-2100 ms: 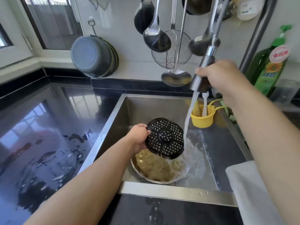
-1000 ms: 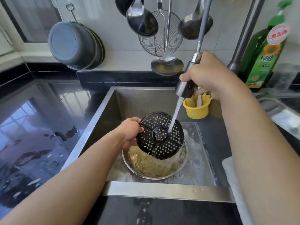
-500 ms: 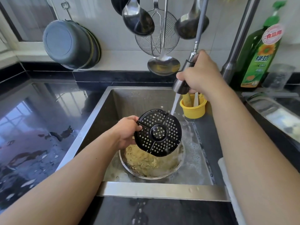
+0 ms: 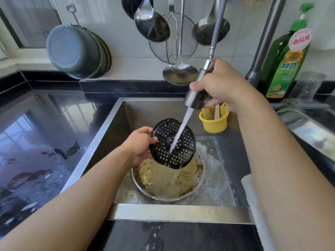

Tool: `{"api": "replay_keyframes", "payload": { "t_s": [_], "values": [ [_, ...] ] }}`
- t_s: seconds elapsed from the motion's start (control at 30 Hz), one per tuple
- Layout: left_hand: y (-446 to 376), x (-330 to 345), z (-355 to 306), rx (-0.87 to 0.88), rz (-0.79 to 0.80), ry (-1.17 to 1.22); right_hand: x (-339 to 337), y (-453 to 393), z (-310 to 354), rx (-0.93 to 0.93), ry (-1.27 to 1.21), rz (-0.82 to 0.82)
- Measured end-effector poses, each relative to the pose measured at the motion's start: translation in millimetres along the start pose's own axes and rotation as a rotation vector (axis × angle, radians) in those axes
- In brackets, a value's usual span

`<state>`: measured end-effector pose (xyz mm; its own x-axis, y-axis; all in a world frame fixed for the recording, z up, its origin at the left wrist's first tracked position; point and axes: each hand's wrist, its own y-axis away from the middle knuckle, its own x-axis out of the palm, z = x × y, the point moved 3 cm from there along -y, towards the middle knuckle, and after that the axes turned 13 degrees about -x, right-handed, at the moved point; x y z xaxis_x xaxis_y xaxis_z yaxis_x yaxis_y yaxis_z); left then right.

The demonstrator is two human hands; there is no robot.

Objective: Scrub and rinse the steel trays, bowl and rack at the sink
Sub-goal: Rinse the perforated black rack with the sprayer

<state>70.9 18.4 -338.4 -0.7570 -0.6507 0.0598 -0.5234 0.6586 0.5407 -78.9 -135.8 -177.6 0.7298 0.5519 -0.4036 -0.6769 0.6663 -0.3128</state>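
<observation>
Nearby, yellow cup (image 4: 213,122), dish soap bottle (image 4: 286,66), hanging ladles (image 4: 152,26)

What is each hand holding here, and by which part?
The left hand grips the black perforated rack by its left rim. The right hand holds the pull-out sprayer head around its body.

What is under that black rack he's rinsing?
A steel bowl of yellowish sudsy water sits under the rack, in the sink. The rack covers the bowl's far rim, and the murky water hides its bottom.
</observation>
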Motion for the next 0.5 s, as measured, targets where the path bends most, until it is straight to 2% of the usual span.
{"api": "replay_keyframes", "payload": {
  "t_s": [0.13, 0.33, 0.5],
  "values": [
    [0.3, -3.1, -0.7, 0.026, -0.066, 0.011, -4.1, -0.9, -7.4, -0.032, 0.211, -0.110],
    [2.8, -2.0, -2.3, 0.028, -0.061, 0.044, 19.0, -5.2, -5.9, -0.046, -0.133, -0.092],
    [2.1, 1.6, -2.3, 0.033, -0.045, 0.025, 10.3, -7.6, -10.3, -0.028, -0.124, -0.052]
  ]
}}
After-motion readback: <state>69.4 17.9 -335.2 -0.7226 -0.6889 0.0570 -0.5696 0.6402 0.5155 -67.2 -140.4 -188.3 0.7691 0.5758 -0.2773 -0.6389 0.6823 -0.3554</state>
